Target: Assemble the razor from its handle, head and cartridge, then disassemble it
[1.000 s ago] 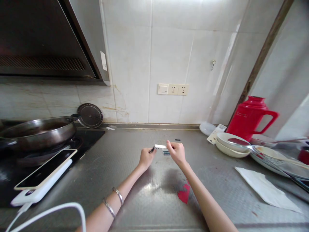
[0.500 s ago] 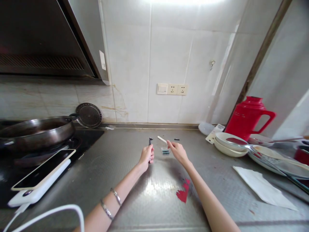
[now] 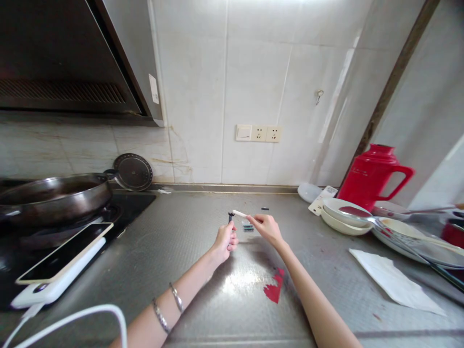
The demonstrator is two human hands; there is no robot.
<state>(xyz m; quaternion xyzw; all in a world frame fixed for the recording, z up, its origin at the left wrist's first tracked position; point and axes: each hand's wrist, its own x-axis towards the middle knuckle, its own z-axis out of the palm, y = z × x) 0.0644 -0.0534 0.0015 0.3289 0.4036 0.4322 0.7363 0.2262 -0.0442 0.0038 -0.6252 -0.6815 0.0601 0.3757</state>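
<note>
My left hand (image 3: pixel 225 240) is closed round the handle of a small black razor-like tool (image 3: pixel 231 216), its forked head upward. Between the fingertips of my right hand (image 3: pixel 267 229) is a slim white stick (image 3: pixel 239 213) that points left. The stick's tip is at the tool's head; whether they touch I cannot tell. Just below the stick, a small clear packet with dark green strips (image 3: pixel 248 226) lies on the steel counter (image 3: pixel 174 241). A short black piece (image 3: pixel 265 209) rests behind my right hand. Nearer to me, between my forearms, lies a torn red scrap (image 3: pixel 274 288).
At the left, a pan (image 3: pixel 58 195) sits on the black cooktop, with a phone (image 3: pixel 65 253) on a white power bank (image 3: pixel 68 278) before it. To the right stand a red thermos (image 3: pixel 369 176), stacked bowls (image 3: pixel 344 222), and a white napkin (image 3: pixel 395 282).
My left hand has shifted slightly right with the black tool. The white stick has moved left and down in my right hand, so its tip now meets the tool's head in view.
</note>
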